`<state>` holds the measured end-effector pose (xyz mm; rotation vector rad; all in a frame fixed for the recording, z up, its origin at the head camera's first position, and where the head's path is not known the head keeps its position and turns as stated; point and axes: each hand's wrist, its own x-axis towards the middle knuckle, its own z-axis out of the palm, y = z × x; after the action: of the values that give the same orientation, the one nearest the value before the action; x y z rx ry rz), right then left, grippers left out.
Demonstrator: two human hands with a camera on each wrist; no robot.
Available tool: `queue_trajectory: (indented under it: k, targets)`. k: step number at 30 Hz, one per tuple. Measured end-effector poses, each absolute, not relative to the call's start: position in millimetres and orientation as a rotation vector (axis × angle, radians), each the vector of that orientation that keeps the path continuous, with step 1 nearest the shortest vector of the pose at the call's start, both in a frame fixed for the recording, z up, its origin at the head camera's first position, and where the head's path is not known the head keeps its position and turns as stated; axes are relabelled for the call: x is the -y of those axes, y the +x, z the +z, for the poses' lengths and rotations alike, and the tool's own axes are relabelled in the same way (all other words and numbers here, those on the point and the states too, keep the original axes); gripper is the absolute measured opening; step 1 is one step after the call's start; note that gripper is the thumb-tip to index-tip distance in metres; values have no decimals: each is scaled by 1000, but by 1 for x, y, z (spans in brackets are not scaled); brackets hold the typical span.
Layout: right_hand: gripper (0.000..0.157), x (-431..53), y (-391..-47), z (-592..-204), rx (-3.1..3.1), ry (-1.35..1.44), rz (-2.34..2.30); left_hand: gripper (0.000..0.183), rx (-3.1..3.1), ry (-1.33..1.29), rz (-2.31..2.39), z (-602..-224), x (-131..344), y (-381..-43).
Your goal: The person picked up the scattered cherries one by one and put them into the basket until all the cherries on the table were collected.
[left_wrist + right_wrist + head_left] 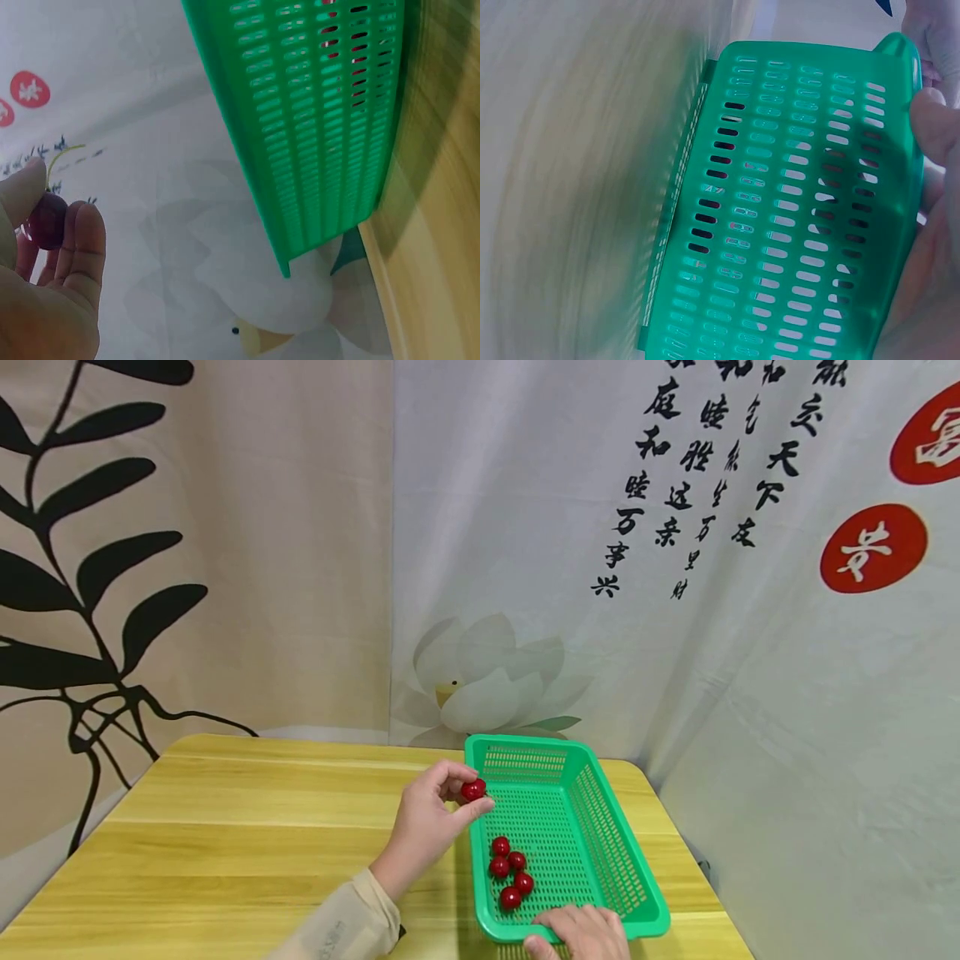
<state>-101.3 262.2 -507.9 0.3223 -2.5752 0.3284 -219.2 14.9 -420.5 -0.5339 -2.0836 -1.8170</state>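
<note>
My left hand [422,823] pinches a dark red cherry [473,790] between thumb and fingers, above the left rim of a green plastic basket [622,827]. In the left wrist view a thin green stem rises from this cherry [46,222]. Several red cherries [510,897] lie together on the basket floor, in its near left part. At the near rim, my right hand [585,933] has its fingers over the edge. The right wrist view shows its thumb [936,127] against the outside of the slotted wall, so the hand grips the rim.
The basket stands on the right part of a wooden table [247,835]. Behind the table hangs a pale cloth [495,510] with printed leaves, a white flower and dark lettering; it continues along the right side.
</note>
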Motion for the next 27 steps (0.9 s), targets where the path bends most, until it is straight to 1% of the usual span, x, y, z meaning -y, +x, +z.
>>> queue_trajectory:
  k: [8,14,24,27]
  targets:
    - [9,-262,-101,-508,2586,307,333,35,2149,-648,-1723,-424,-32,-219]
    - [16,-261,-100,-505,2641,285,337,32,2210,-691,-1630,-425,-44,-218]
    - [19,-261,-100,-505,2648,292,327,30,2248,-775,-1603,-425,-61,-218]
    - [17,-261,-100,-505,2637,288,331,29,2277,-776,-1580,-426,-64,-219]
